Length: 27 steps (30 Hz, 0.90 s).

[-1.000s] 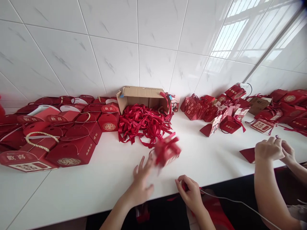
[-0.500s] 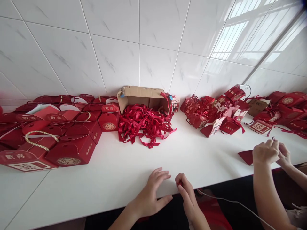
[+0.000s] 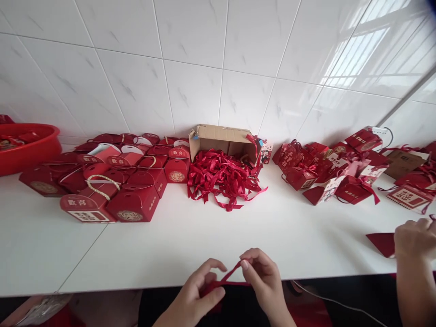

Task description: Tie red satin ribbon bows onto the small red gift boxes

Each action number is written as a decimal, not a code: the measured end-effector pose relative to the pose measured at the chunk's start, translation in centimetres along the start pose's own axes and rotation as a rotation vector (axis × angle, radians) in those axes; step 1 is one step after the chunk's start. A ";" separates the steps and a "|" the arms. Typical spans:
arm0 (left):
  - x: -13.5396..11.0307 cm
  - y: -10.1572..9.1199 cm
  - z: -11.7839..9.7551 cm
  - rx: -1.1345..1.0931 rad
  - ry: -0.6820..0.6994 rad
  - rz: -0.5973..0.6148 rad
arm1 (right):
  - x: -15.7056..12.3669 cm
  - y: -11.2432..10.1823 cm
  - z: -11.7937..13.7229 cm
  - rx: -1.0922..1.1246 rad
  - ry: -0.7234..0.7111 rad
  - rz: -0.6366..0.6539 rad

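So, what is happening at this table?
A person holds a ribbon between the left hand and the right hand at the near edge of the table. Behind it lie a ribbon pile, a carton and red boxes. At the right, another person's hand is beside a flat red piece.

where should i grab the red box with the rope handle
Probably by the rope handle, coming from above: the loop sits free on top of the red box, while neighbouring boxes crowd its sides, leaving little room there.
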<state>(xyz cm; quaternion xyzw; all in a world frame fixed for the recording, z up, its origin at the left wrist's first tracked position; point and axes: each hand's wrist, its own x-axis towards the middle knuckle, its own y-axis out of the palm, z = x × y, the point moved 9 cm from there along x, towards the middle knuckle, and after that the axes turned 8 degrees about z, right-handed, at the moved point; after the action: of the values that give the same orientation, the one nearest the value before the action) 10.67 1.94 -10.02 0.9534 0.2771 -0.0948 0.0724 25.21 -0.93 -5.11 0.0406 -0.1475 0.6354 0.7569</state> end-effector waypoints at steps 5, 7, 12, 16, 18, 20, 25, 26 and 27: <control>-3.6 -5.6 -0.9 0.242 0.031 -0.258 | 0.6 0.7 -2.2 0.329 0.289 0.223; -5.1 -8.2 -1.8 0.252 0.127 -0.441 | 0.2 1.8 -2.6 0.476 0.351 0.388; -8.6 -13.3 -2.5 0.153 0.202 -0.766 | 0.1 0.6 -2.2 0.866 0.205 0.382; -9.9 -14.8 -2.8 0.197 0.224 -0.803 | 0.1 -3.4 -4.1 0.976 0.222 0.012; -10.4 -15.5 -2.4 0.201 0.223 -0.837 | -0.1 -5.1 -4.7 0.983 0.218 -0.128; -10.7 -16.2 -2.2 0.231 0.231 -0.876 | -0.2 -6.5 -4.8 0.949 0.161 -0.202; -11.3 -19.2 -5.5 0.576 0.312 -1.186 | -0.6 -9.1 -4.8 0.913 0.037 -0.325; -11.4 -19.9 -6.5 0.662 0.332 -1.276 | -0.8 -9.7 -4.8 0.903 0.024 -0.363; -11.5 -20.4 -7.7 0.800 0.342 -1.364 | -0.9 -10.5 -4.7 0.898 0.012 -0.407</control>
<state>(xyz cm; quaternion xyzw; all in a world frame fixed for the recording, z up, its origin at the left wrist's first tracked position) -8.82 14.58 -1.75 0.5295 0.7500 -0.0631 -0.3912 36.11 -2.60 -8.50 0.3870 0.1562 0.4757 0.7743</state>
